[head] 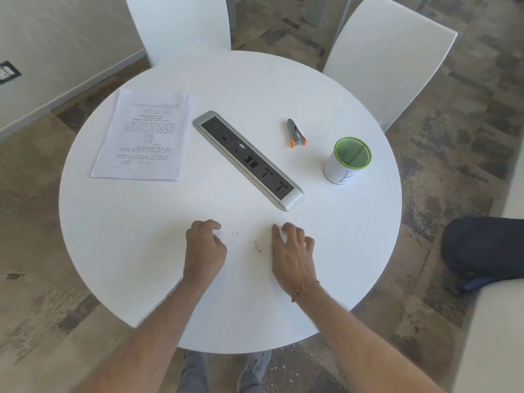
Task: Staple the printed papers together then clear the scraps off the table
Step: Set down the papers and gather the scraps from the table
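A stack of printed papers [141,137] lies at the far left of the round white table [141,251]. A grey stapler with orange tips [296,132] lies right of the table's middle. Small scraps [256,246], thin like bent staples, are scattered near the front of the table, with a few more scraps [234,234] a little to the left. My left hand [204,251] rests on the table just left of them, fingers loosely curled and holding nothing. My right hand [292,251] rests just right of them, fingers spread and relaxed.
A silver power-socket strip [246,158] runs diagonally across the table's middle. A green mesh cup with a white paper wrap [347,160] stands at the right. Two white chairs [391,58] stand behind the table. A dark bag [487,251] lies on the right.
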Motion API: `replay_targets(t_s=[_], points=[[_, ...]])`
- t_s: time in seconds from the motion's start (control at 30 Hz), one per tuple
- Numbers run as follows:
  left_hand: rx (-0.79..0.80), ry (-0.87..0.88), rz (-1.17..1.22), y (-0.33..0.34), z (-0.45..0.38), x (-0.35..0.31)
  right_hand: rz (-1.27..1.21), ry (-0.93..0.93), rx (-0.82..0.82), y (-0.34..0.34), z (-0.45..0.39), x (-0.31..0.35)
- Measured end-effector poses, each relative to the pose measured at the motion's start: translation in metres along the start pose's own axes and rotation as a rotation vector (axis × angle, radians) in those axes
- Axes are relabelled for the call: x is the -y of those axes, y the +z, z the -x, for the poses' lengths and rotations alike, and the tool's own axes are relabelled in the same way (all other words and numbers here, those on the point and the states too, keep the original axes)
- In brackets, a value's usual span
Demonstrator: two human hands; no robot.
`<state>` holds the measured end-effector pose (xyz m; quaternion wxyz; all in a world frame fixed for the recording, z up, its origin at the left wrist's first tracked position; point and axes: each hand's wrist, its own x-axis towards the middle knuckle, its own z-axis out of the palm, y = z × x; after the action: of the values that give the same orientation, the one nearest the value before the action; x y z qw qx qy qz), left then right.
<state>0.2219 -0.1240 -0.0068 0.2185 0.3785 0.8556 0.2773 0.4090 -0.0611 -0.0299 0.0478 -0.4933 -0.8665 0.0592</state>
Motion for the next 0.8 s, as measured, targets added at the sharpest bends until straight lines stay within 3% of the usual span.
replay_targets(t_s=[0.33, 0.47, 0.57, 0.8], points=[[0.1, 0.059, -0.016, 0.014, 0.01, -0.011, -0.301, -0.026, -0.033, 0.007, 0.012, 0.049], [0.175, 0.136, -0.025, 0.025, 0.015, -0.02, -0.544, 0.227, -0.066, -0.001, 0.009, 0.044], [0.214, 0.168, 0.001, 0.03, 0.017, -0.024, -0.659, 0.463, 0.016, -0.006, 0.009, 0.042], [0.006, 0.115, 0.13, 0.019, 0.01, -0.018, -0.79, 0.463, 0.085, -0.008, -0.001, 0.053]])
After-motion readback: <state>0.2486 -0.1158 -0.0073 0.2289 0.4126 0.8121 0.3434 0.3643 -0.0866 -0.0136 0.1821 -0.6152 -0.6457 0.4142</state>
